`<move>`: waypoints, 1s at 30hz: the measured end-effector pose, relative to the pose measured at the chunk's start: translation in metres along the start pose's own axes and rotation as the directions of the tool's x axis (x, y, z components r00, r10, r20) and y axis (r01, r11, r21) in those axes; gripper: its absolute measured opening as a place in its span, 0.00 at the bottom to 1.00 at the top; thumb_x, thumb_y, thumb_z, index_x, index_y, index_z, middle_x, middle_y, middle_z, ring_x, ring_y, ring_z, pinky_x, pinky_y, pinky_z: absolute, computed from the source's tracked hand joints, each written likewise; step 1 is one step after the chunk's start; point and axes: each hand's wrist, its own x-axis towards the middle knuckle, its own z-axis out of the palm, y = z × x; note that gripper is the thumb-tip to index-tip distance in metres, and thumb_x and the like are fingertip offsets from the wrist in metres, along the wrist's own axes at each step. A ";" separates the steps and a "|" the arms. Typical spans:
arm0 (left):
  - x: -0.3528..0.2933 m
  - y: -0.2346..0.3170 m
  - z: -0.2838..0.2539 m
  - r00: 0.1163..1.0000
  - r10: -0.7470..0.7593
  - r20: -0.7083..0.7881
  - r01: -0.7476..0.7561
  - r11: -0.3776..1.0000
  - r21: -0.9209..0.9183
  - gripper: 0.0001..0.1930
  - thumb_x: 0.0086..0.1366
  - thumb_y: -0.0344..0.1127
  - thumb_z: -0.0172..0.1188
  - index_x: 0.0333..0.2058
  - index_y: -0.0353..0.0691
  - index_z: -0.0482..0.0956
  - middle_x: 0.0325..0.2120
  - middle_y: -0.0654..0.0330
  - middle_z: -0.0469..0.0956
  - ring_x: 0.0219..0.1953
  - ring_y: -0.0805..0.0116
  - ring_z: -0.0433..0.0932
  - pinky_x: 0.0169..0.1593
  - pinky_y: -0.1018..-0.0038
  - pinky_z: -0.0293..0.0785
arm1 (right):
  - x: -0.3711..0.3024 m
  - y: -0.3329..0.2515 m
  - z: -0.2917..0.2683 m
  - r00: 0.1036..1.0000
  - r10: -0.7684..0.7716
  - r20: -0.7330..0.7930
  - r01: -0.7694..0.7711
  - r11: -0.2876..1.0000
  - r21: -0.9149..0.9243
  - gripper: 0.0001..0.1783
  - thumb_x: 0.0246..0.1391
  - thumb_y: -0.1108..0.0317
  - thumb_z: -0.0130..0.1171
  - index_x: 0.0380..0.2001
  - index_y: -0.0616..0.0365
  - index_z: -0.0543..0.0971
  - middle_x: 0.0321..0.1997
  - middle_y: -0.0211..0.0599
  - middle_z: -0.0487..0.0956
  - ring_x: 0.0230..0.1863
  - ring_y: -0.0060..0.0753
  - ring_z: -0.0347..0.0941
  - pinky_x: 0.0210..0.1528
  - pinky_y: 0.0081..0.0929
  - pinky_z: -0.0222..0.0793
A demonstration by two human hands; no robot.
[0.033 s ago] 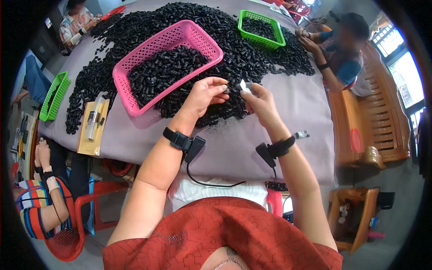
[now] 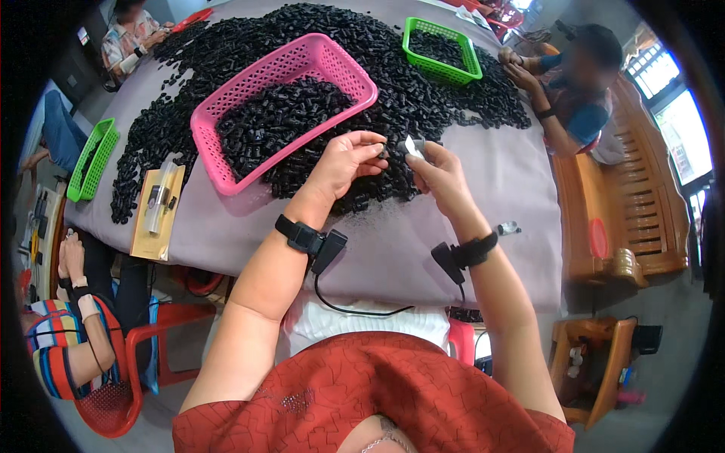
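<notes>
My left hand (image 2: 347, 164) is closed in a pinch on a small black plastic piece (image 2: 384, 152). Beside it, my right hand (image 2: 442, 175) grips a small flat tool with a bright, blade-like tip (image 2: 410, 146); its exact kind is too small to tell. The tip points toward the black piece, with a narrow gap between them. Both hands are above the near edge of a wide heap of similar black pieces (image 2: 362, 198). Just beyond my left hand, a pink perforated basket (image 2: 208, 155) holds many more of them.
On the grey-covered table (image 2: 498, 174) are a green basket (image 2: 477, 74) at the far right and another green basket (image 2: 74, 189) at the left edge. A clear tube (image 2: 157, 208) lies on a tan envelope (image 2: 143, 245). Other people sit around the table. A wooden bench (image 2: 642, 204) stands to the right.
The whole view has shifted very slightly. My left hand has turned a little, and the small black piece now shows more at its fingertips. My right hand keeps its grip.
</notes>
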 end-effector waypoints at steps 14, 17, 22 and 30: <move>-0.005 -0.001 0.010 0.989 -0.144 0.030 0.145 0.923 -0.358 0.11 0.65 0.29 0.59 0.47 0.38 0.75 0.32 0.60 0.80 0.33 0.71 0.82 0.37 0.78 0.81 | -0.009 -0.005 0.005 0.956 -0.032 0.292 -0.062 0.950 0.307 0.32 0.57 0.72 0.58 0.65 0.59 0.62 0.22 0.18 0.63 0.20 0.10 0.59 0.19 0.12 0.52; -0.003 -0.008 0.010 0.989 -0.133 0.071 0.150 0.926 -0.346 0.11 0.66 0.29 0.58 0.46 0.39 0.75 0.31 0.60 0.80 0.30 0.72 0.82 0.36 0.78 0.81 | -0.008 0.005 0.002 0.939 -0.020 0.343 -0.104 0.935 0.339 0.33 0.56 0.72 0.60 0.65 0.56 0.63 0.23 0.18 0.65 0.20 0.10 0.59 0.20 0.11 0.53; -0.003 -0.015 0.014 0.979 -0.171 0.108 0.199 0.916 -0.349 0.12 0.66 0.29 0.58 0.48 0.38 0.75 0.34 0.62 0.80 0.32 0.74 0.81 0.37 0.79 0.81 | -0.010 0.014 -0.003 0.941 0.008 0.340 -0.132 0.930 0.343 0.33 0.56 0.71 0.60 0.64 0.58 0.63 0.25 0.19 0.67 0.22 0.10 0.60 0.21 0.11 0.54; -0.005 -0.014 0.013 0.971 -0.208 0.116 0.235 0.916 -0.326 0.15 0.66 0.28 0.57 0.51 0.38 0.73 0.37 0.61 0.79 0.34 0.75 0.81 0.38 0.80 0.81 | -0.009 0.017 -0.008 0.932 0.053 0.360 -0.185 0.920 0.346 0.32 0.56 0.71 0.59 0.64 0.57 0.65 0.26 0.19 0.69 0.23 0.10 0.61 0.23 0.11 0.56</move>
